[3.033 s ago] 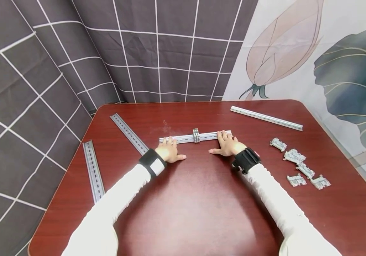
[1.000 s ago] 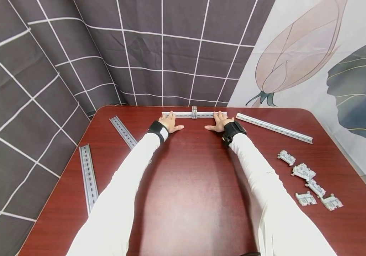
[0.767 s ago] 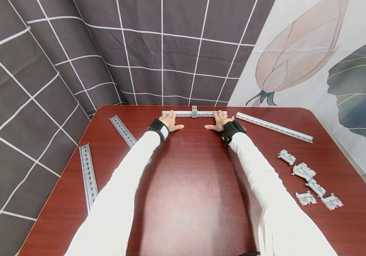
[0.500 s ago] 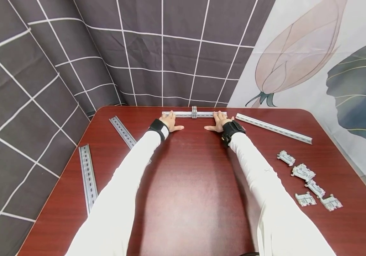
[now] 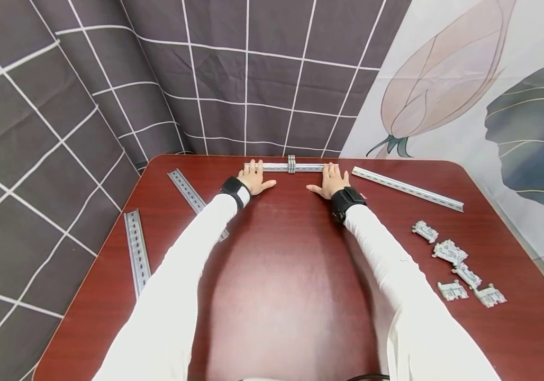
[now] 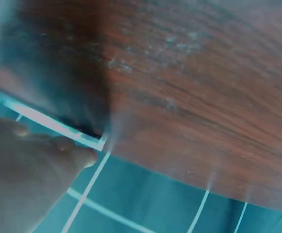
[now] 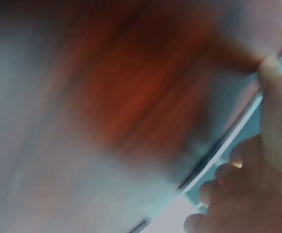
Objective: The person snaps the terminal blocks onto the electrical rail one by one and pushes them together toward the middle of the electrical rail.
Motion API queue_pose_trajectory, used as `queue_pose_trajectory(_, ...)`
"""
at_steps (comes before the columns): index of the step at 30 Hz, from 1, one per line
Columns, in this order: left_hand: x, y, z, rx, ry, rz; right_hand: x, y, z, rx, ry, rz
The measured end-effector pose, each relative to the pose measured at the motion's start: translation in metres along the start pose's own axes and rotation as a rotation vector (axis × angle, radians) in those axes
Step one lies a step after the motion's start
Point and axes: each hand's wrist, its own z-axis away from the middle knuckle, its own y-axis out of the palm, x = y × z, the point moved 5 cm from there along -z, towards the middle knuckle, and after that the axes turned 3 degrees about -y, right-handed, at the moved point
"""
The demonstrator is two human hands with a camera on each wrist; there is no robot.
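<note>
on the far left of the table [image 5: 272, 264], see a gray strip [image 5: 137, 251] with little holes, low end hidden by the left sleeve [image 5: 196, 238]. next, see a slanted gray strip [image 5: 188, 191], part covered by that same sleeve; can't tell if touching, but if so, could get dragged by a pull of the arm. then, near the back edge, find the left hand [image 5: 254, 181]: fingers out straight, laid on the left end of the silver rail [image 5: 274, 167], not wrapped round or gripping. look along that rail, lying flat just by the back edge, with a few small blocks [image 5: 291, 164] sitting across the middle. could tip off the back if pushed too hard, with so little table behind. could also swing crooked, or shake the blocks loose, if pushed more by one hand than the other. at the right end, find the right hand [image 5: 332, 181], fingers straight on top too, gripping nothing. just past there, see a white rail [image 5: 407, 189], near the right hand; might get bumped by a sideways slip. last, on the right, spot the loose white pieces [image 5: 450, 251], well apart from both hands, but easy to knock about with a wide sweep of the right sleeve [image 5: 391, 254].
</note>
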Motion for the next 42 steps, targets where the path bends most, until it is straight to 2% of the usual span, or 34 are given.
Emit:
queue_pose_trajectory(1,0.004,-0.001,0.004,0.029,0.023,0.018,0.008,0.001,0.003,-0.008,-0.012,-0.016)
queue_pose_trajectory(2,0.013,0.006,-0.001,0.038,0.065,0.043,0.016,0.002,0.006,-0.016,-0.029,-0.034)
queue_pose_trajectory(4,0.038,0.019,-0.010,0.114,0.104,0.058,0.036,0.004,0.014,-0.047,-0.097,-0.058)
queue_pose_trajectory(5,0.055,0.028,-0.017,0.147,0.114,0.045,0.048,0.005,0.018,-0.062,-0.147,-0.068)
queue_pose_trajectory(6,0.076,0.038,-0.027,0.150,0.146,0.013,0.062,0.005,0.023,-0.074,-0.205,-0.085)
queue_pose_trajectory(8,0.129,0.061,-0.050,0.115,0.173,-0.080,0.095,0.007,0.036,-0.081,-0.339,-0.117)
queue_pose_trajectory(9,0.154,0.065,-0.053,0.149,0.138,-0.146,0.113,0.009,0.043,-0.078,-0.412,-0.128)
queue_pose_trajectory(11,0.203,0.075,-0.058,0.102,0.083,-0.203,0.154,0.014,0.059,-0.048,-0.560,-0.164)
queue_pose_trajectory(12,0.220,0.075,-0.054,0.089,0.053,-0.219,0.174,0.017,0.067,-0.027,-0.628,-0.185)
queue_pose_trajectory(14,0.238,0.065,-0.039,0.072,-0.024,-0.205,0.209,0.023,0.079,0.008,-0.736,-0.203)
queue_pose_trajectory(15,0.237,0.057,-0.024,0.080,-0.067,-0.180,0.225,0.026,0.084,0.021,-0.779,-0.195)
queue_pose_trajectory(17,0.223,0.039,0.011,0.061,-0.099,-0.133,0.250,0.036,0.093,0.042,-0.833,-0.141)
queue_pose_trajectory(21,0.182,0.005,0.091,0.081,-0.105,-0.066,0.271,0.055,0.102,0.094,-0.817,0.040)
queue_pose_trajectory(22,0.176,0.000,0.103,0.078,-0.095,-0.059,0.272,0.058,0.102,0.105,-0.801,0.076)
queue_pose_trajectory(24,0.170,-0.005,0.121,0.072,-0.077,-0.040,0.269,0.062,0.102,0.122,-0.768,0.121)
queue_pose_trajectory(25,0.169,-0.008,0.125,0.065,-0.068,-0.036,0.267,0.061,0.102,0.124,-0.758,0.124)
queue_pose_trajectory(28,0.168,-0.012,0.125,0.063,-0.053,-0.002,0.253,0.053,0.099,0.124,-0.738,0.101)
queue_pose_trajectory(34,0.148,-0.019,0.126,0.055,0.033,0.026,0.204,0.040,0.092,0.122,-0.685,0.000)
queue_pose_trajectory(38,0.135,-0.017,0.127,0.033,0.107,-0.001,0.168,0.035,0.091,0.119,-0.637,-0.046)
queue_pose_trajectory(42,0.120,-0.014,0.129,0.030,0.155,-0.011,0.137,0.029,0.093,0.125,-0.596,-0.068)
